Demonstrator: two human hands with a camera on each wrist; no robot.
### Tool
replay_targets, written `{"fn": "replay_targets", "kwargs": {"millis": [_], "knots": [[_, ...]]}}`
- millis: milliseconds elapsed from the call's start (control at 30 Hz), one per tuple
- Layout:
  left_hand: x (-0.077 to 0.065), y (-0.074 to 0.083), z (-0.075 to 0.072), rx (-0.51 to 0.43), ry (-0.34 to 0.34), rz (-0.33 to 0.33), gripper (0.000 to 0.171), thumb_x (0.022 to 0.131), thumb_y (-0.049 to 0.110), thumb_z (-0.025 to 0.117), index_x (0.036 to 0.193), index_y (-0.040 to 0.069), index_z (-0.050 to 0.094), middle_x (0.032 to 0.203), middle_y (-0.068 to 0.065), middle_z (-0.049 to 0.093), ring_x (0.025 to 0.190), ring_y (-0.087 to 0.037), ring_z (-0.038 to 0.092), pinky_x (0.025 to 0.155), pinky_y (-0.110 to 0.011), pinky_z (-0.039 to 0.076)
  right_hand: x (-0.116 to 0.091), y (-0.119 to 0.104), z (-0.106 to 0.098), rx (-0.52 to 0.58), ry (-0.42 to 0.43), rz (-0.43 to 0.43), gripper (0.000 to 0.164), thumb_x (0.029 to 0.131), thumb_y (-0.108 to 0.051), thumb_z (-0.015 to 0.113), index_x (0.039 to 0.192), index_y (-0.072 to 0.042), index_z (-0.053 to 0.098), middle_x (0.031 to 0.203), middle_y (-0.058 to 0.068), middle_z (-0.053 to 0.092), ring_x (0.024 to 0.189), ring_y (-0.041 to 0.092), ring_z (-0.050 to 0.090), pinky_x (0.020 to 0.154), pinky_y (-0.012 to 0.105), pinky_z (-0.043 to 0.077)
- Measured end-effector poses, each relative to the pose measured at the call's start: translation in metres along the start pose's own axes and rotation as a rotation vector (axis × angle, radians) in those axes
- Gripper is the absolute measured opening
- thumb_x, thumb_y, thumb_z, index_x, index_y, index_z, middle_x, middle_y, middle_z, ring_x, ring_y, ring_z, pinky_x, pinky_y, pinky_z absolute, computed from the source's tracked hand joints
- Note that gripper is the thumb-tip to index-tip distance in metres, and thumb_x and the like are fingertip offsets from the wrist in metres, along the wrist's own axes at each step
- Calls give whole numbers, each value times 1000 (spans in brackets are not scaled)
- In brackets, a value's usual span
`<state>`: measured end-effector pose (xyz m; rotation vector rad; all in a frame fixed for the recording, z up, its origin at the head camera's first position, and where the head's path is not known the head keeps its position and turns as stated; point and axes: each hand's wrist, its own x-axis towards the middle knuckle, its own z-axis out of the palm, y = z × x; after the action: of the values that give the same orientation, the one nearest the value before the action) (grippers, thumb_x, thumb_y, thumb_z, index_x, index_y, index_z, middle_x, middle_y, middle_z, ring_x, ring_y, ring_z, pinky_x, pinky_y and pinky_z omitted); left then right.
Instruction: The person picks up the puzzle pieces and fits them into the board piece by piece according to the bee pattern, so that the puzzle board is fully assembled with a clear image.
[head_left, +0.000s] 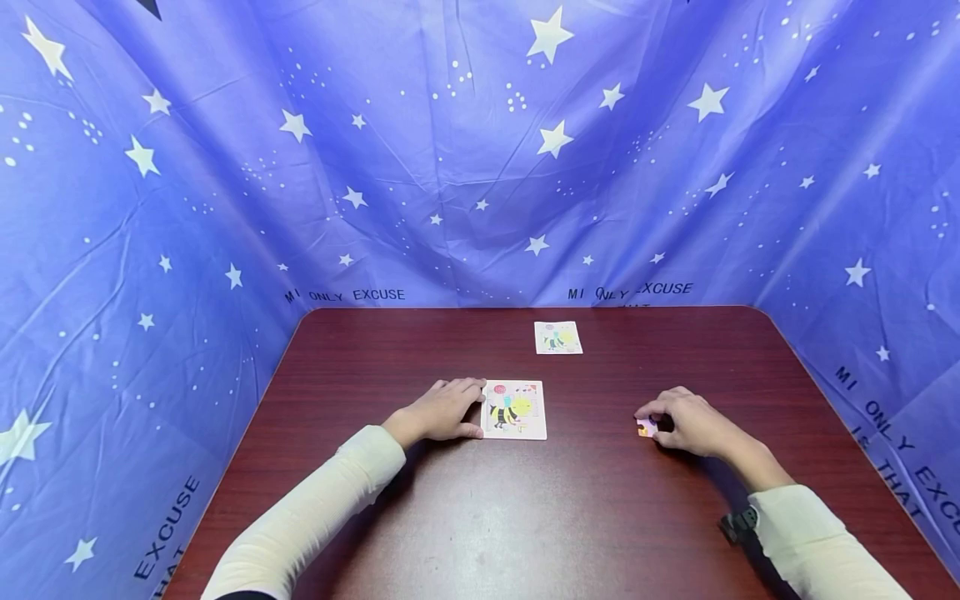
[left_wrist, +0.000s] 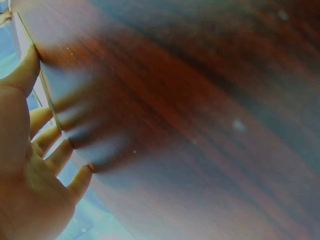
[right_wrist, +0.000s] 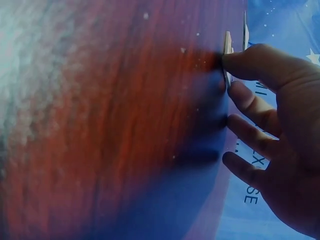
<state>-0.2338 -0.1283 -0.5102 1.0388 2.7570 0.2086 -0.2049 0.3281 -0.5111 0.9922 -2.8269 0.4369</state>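
A square puzzle board (head_left: 514, 410) with a bee picture lies flat near the middle of the table. My left hand (head_left: 442, 408) rests at its left edge, thumb by the near corner and fingers by the far one. In the left wrist view, the thumb of that left hand (left_wrist: 35, 135) touches the board's thin edge (left_wrist: 50, 97), with the other fingertips down close by. Well to the right, my right hand (head_left: 693, 422) pinches a small pink-and-yellow puzzle piece (head_left: 645, 427) between thumb and forefinger. The right wrist view shows the piece edge-on, its remaining fingers spread near the tabletop.
A second square card (head_left: 558, 338) with the same bee picture lies farther back, near the table's far edge. The dark red wooden table (head_left: 480, 517) is enclosed on three sides by a blue star-patterned curtain (head_left: 480, 167).
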Motion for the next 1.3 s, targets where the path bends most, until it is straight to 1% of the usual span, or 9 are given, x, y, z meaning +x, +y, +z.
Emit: {"fn": "replay_targets", "kwargs": {"millis": [233,367,500,700,1100,1300], "knots": [[0,0,0,-1,0,0,65,91,57,67,137,13,56,159,-7,42,144,-27,44,112,-51,40,1,3,3,-4,70,-45,31,70,-11,83,100,-20,81,88,-11,71,90,20,63,78,41,51],[1,0,0,0,0,0,66,91,57,67,137,12,56,159,-7,42,144,-28,45,111,-51,40,4,5,6,2,92,-87,32,69,-11,83,100,-18,82,88,-11,70,88,17,62,80,38,50],[1,0,0,3,3,1,65,91,57,67,137,13,56,159,-7,42,144,-27,45,111,-51,41,9,5,10,11,98,-103,34,68,-10,83,101,-18,82,88,-11,68,89,16,61,81,38,50],[1,0,0,1,11,5,66,91,57,67,137,12,56,158,-7,44,143,-28,46,110,-51,42,20,-2,14,39,89,-118,33,70,-12,82,102,-18,81,91,-10,70,91,18,61,83,40,50],[0,0,1,11,14,8,65,91,57,68,137,12,56,158,-6,44,143,-27,46,109,-50,43,50,-26,22,92,63,-167,31,73,-12,80,104,-17,80,91,-8,70,93,16,61,85,39,50],[0,-1,1,10,17,10,64,91,57,68,136,13,56,158,-6,44,143,-27,46,109,-50,42,65,-38,25,124,38,-179,31,74,-12,80,105,-18,81,89,-9,69,94,16,59,85,38,50]]}}
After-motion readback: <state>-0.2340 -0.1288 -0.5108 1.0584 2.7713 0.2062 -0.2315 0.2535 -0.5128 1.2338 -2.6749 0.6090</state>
